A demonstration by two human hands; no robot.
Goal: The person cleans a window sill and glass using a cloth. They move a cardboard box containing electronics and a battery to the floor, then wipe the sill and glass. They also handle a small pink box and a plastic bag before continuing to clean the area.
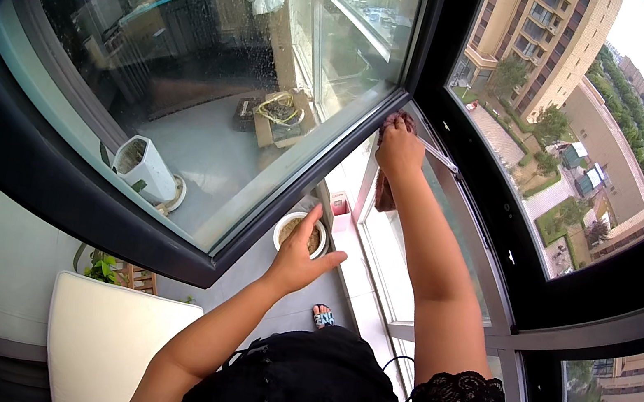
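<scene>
A brown cloth is bunched under my right hand, whose fingers are closed on it. That hand presses into the corner by the hinge side of the dark window frame, near a metal stay arm. The window sash stands swung inward, its glass pane spotted and reflecting the room. Below the sash edge my left hand hovers with thumb and fingers apart, holding nothing. Beneath it, lower down, is a round white pot of soil.
A cream padded seat stands at the lower left, beside a leafy plant. A pink box sits on the white ledge. Through the pane show a white planter and a cardboard box. Buildings lie far below outside.
</scene>
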